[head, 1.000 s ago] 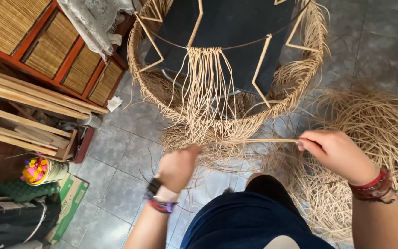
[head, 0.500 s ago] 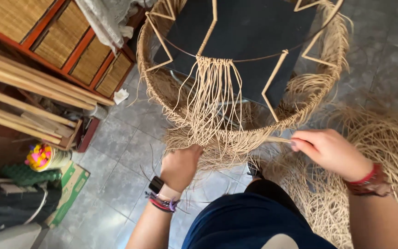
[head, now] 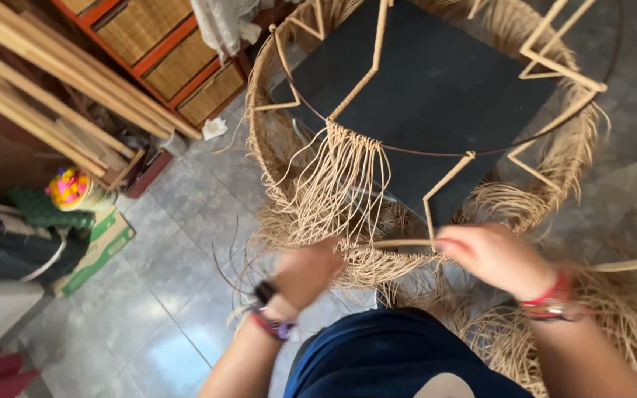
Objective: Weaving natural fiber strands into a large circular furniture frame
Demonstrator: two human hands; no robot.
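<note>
A round frame of tan rods (head: pixel 436 180) wrapped in straw-coloured fibre stands over a black board (head: pixel 436 81) in front of me. A bunch of loose fibre strands (head: pixel 340 184) hangs from its near rim. My left hand (head: pixel 305 271), blurred, is closed around the lower ends of those strands. My right hand (head: pixel 492 258) pinches a thin pale strand (head: pixel 399 243) that runs level toward the left hand. Bracelets sit on both wrists.
A heap of raw fibre (head: pixel 628 324) lies on the grey tiled floor (head: pixel 156 295) at the right. Long wooden slats (head: pixel 46 88) and an orange cabinet with woven drawer fronts (head: pixel 171 51) stand at the upper left. Bags and a colourful bundle (head: pixel 68 188) lie at the left.
The view has shifted closer to the frame. My right hand has moved left along the strand toward the frame's rim, and my left hand has risen into the hanging strands.
</note>
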